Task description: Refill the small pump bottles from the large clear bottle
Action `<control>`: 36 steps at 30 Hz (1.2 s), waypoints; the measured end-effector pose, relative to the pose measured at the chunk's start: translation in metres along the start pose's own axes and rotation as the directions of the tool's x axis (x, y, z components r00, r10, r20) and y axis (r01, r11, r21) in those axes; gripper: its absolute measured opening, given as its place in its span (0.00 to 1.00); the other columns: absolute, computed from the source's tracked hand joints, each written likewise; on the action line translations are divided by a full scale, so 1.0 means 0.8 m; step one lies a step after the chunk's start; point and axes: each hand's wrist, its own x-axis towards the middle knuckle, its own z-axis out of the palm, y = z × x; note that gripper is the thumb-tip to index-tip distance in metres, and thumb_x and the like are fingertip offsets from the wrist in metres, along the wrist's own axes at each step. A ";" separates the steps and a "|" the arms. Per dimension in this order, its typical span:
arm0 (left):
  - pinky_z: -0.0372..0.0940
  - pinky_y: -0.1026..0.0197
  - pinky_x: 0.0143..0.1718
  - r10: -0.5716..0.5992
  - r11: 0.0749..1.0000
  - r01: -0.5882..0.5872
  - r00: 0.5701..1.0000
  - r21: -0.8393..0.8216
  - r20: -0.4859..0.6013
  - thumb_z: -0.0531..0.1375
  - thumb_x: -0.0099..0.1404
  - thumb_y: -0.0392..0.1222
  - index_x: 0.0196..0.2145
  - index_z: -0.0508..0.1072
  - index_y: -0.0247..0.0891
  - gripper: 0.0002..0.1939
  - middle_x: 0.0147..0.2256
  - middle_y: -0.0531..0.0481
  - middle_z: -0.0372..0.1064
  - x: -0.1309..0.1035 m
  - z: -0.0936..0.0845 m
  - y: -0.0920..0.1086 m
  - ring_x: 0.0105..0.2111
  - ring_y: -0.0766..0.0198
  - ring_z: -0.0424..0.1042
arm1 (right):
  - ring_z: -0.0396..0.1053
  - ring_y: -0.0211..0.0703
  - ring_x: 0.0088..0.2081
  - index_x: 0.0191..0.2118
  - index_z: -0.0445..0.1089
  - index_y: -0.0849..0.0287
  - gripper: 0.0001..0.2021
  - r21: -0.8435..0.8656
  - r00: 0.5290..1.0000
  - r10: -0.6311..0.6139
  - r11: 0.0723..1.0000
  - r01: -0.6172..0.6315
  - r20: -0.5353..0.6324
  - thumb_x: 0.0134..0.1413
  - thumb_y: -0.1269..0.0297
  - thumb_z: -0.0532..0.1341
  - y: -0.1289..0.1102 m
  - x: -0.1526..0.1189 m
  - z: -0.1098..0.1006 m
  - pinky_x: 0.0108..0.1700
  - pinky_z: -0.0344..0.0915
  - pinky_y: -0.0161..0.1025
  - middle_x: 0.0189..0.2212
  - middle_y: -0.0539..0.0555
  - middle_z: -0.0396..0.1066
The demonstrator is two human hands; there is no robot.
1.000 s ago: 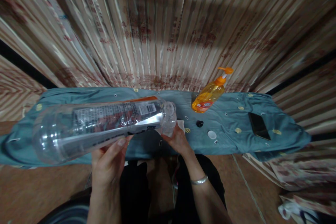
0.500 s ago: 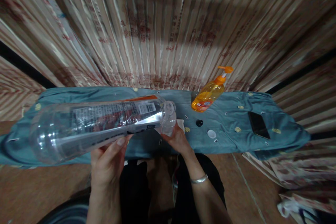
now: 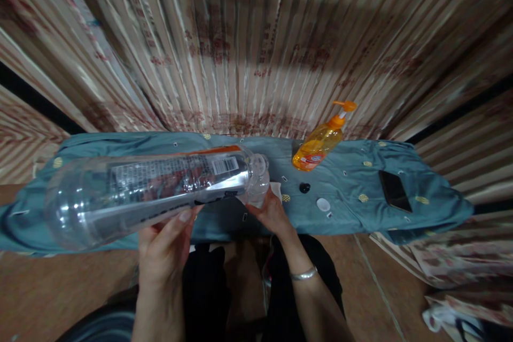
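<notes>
A large clear plastic bottle (image 3: 132,192) with a silver label lies nearly level in the air, its neck pointing right. My left hand (image 3: 168,240) is closed around its underside near the middle. At the neck, my right hand (image 3: 270,211) grips a small clear container (image 3: 258,187), whose top meets the bottle's mouth. Something white, like paper, shows beside the right fingers. Whether liquid passes between the two is too unclear to tell. To the right stands an orange pump bottle (image 3: 318,144) on the teal cloth (image 3: 344,208).
A small black cap (image 3: 304,187) and a white round lid (image 3: 323,204) lie on the cloth. Farther right is a black phone (image 3: 395,191). A pleated curtain (image 3: 248,53) hangs behind the table. A dark round object (image 3: 100,326) is at the lower left.
</notes>
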 end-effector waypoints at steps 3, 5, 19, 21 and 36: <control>0.80 0.55 0.38 0.002 1.000 -0.003 1.000 -0.022 -0.016 0.82 0.41 0.46 0.54 0.79 0.52 0.41 0.53 0.46 0.81 0.000 0.001 0.000 0.49 0.45 0.82 | 0.78 0.63 0.61 0.70 0.64 0.55 0.39 -0.015 1.000 0.000 1.000 0.000 -0.003 0.53 0.65 0.73 0.002 0.000 0.001 0.65 0.74 0.60 0.60 0.62 0.79; 0.80 0.55 0.38 0.006 1.000 -0.006 1.000 -0.027 -0.014 0.82 0.40 0.46 0.54 0.79 0.51 0.41 0.53 0.46 0.81 0.001 0.001 -0.001 0.49 0.44 0.82 | 0.78 0.62 0.61 0.70 0.64 0.54 0.40 -0.013 1.000 -0.005 1.000 0.005 -0.005 0.53 0.65 0.73 0.003 0.000 0.001 0.65 0.73 0.60 0.60 0.62 0.79; 0.81 0.49 0.47 -0.008 1.000 0.008 1.000 -0.010 -0.002 0.82 0.42 0.47 0.55 0.77 0.54 0.42 0.52 0.48 0.81 -0.001 -0.002 0.000 0.55 0.42 0.80 | 0.79 0.60 0.59 0.68 0.65 0.54 0.36 0.005 1.000 -0.013 1.000 0.013 0.003 0.54 0.65 0.73 0.001 -0.001 0.001 0.66 0.73 0.59 0.56 0.60 0.81; 0.81 0.49 0.47 -0.005 1.000 0.005 1.000 -0.011 0.000 0.83 0.42 0.47 0.56 0.77 0.53 0.43 0.52 0.47 0.81 -0.001 -0.001 0.000 0.54 0.42 0.81 | 0.79 0.60 0.59 0.67 0.66 0.54 0.35 0.005 1.000 -0.014 1.000 0.014 -0.006 0.54 0.65 0.73 0.002 -0.001 0.001 0.66 0.73 0.59 0.56 0.59 0.82; 0.81 0.50 0.43 -0.006 1.000 0.006 1.000 0.004 0.016 0.83 0.42 0.49 0.53 0.78 0.52 0.40 0.50 0.47 0.81 -0.001 -0.002 -0.001 0.52 0.42 0.81 | 0.78 0.61 0.60 0.67 0.67 0.55 0.35 -0.022 1.000 -0.019 1.000 0.019 0.004 0.53 0.65 0.73 0.002 0.000 0.001 0.65 0.74 0.59 0.58 0.62 0.80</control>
